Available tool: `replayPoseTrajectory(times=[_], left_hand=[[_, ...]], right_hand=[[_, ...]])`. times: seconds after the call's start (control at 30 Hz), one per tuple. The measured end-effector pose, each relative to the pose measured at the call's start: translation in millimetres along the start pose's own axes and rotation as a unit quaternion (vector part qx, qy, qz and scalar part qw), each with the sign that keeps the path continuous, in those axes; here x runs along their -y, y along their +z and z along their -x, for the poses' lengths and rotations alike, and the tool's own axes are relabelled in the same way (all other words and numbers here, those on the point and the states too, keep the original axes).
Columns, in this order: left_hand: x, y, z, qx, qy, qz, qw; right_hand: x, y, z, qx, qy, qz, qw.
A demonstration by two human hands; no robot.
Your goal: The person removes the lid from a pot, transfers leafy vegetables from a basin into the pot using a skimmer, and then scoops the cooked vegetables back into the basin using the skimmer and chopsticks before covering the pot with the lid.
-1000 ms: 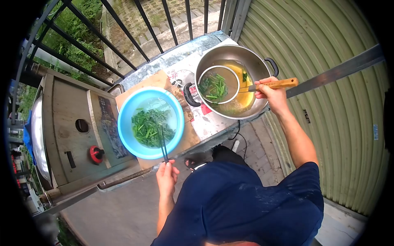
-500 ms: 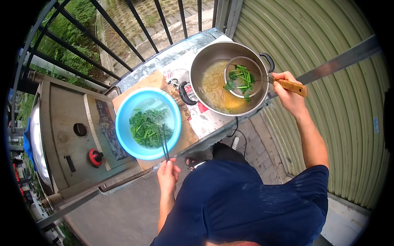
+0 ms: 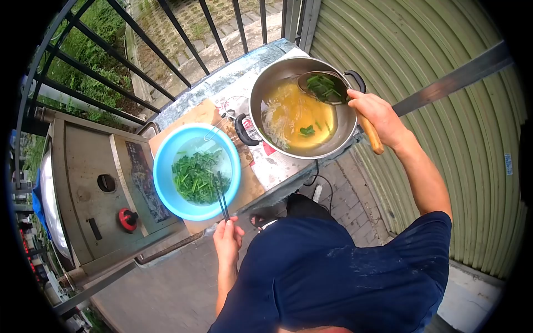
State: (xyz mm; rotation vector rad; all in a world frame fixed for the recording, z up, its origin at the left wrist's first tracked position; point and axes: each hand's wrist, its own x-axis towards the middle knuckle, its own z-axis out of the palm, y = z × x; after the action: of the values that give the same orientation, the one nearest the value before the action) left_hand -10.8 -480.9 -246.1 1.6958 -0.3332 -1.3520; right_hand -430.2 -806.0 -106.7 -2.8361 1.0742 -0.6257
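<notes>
My right hand [image 3: 378, 115] is closed round the wooden handle of a strainer [image 3: 337, 82], which is tilted inside the pot near its far right wall. Chopped green leaves [image 3: 322, 87] lie in the strainer. The metal two-handled pot [image 3: 261, 80] holds yellowish broth with pale strands and a few loose leaf pieces. In my left hand [image 3: 228, 237] is a pair of dark chopsticks [image 3: 222, 201], their tips among the cut greens [image 3: 194, 176] in water in a light blue basin [image 3: 161, 191]. The basin stands left of the pot.
On the left is a metal stove cabinet [image 3: 83, 194] with a red knob [image 3: 128, 220]. Black railings [image 3: 183, 30] run behind the counter, and a ribbed greenish shutter [image 3: 444, 139] rises at the right. A wire-handled utensil [image 3: 217, 126] rests over the basin's rim. A cable [image 3: 330, 186] hangs below the counter.
The strainer has tipped and risen toward the pot's far right wall, its handle end swinging down. Several leaf pieces now float in the broth. My left hand has barely moved.
</notes>
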Motion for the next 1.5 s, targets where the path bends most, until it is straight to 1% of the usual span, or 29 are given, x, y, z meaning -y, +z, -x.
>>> replayPoseTrajectory(times=[0.07,0.1,0.17,0.2,0.27,0.3,0.33,0.4,0.43,0.47,0.53,0.6,0.67,0.73,0.83,0.87,0.9,1.0,1.07,1.17,1.23,1.4,1.47,1.5], left_hand=[[2,1,1,-0.001,-0.004,0.007,1.000],[3,2,2,-0.002,-0.005,0.008,1.000],[4,3,2,0.000,-0.003,0.009,1.000],[4,5,1,0.000,-0.003,0.011,1.000],[3,7,1,0.003,-0.008,0.006,1.000],[2,7,1,0.001,-0.008,0.006,1.000],[2,6,1,0.004,-0.005,0.003,1.000],[-1,6,2,0.003,-0.003,-0.004,1.000],[-4,7,4,0.000,-0.003,-0.001,1.000],[-6,7,5,-0.003,-0.003,0.001,1.000],[-6,6,6,-0.006,-0.004,0.003,1.000],[-5,3,8,-0.009,-0.007,0.005,1.000],[-3,3,9,-0.016,-0.004,0.000,1.000],[-2,3,11,-0.019,-0.004,0.003,1.000],[-2,5,16,-0.019,-0.004,0.010,1.000],[-3,7,17,-0.016,-0.004,0.011,1.000],[-3,8,16,-0.023,-0.005,0.018,1.000],[-6,10,20,-0.018,-0.019,-0.014,1.000],[-8,9,23,-0.002,-0.009,0.014,1.000],[4,-1,17,0.014,-0.006,0.035,0.999],[10,-4,17,0.005,-0.008,0.057,0.998],[26,-21,21,-0.003,-0.006,0.081,0.997],[30,-29,26,-0.009,-0.003,0.094,0.995],[32,-34,29,-0.014,-0.002,0.101,0.995]], right_hand=[[1,0,6,0.014,0.027,-0.008,0.999],[4,-1,8,0.016,0.026,-0.009,0.999],[13,-6,15,-0.006,0.130,-0.089,0.988],[15,-5,18,-0.005,0.128,-0.089,0.988],[18,4,27,-0.032,0.194,-0.194,0.961],[23,11,28,-0.053,0.199,-0.229,0.951],[26,17,30,-0.053,0.198,-0.232,0.951],[30,31,33,-0.027,0.292,-0.339,0.894],[35,39,30,-0.039,0.329,-0.412,0.849],[39,46,27,-0.040,0.329,-0.415,0.847],[41,57,20,-0.071,0.371,-0.486,0.788],[34,65,16,-0.074,0.376,-0.497,0.778],[30,69,11,-0.108,0.399,-0.512,0.753],[26,67,10,-0.111,0.392,-0.526,0.747],[23,62,9,-0.133,0.418,-0.551,0.710],[22,61,9,-0.125,0.414,-0.553,0.711],[20,60,10,-0.140,0.417,-0.555,0.706],[13,55,14,-0.153,0.415,-0.552,0.707],[1,56,20,-0.145,0.399,-0.532,0.733],[-7,44,23,-0.164,0.401,-0.513,0.741],[-7,29,21,-0.166,0.392,-0.494,0.758],[28,-11,-11,-0.182,0.358,-0.463,0.791],[50,-20,-28,-0.175,0.308,-0.456,0.816],[64,-20,-39,-0.170,0.292,-0.464,0.819]])
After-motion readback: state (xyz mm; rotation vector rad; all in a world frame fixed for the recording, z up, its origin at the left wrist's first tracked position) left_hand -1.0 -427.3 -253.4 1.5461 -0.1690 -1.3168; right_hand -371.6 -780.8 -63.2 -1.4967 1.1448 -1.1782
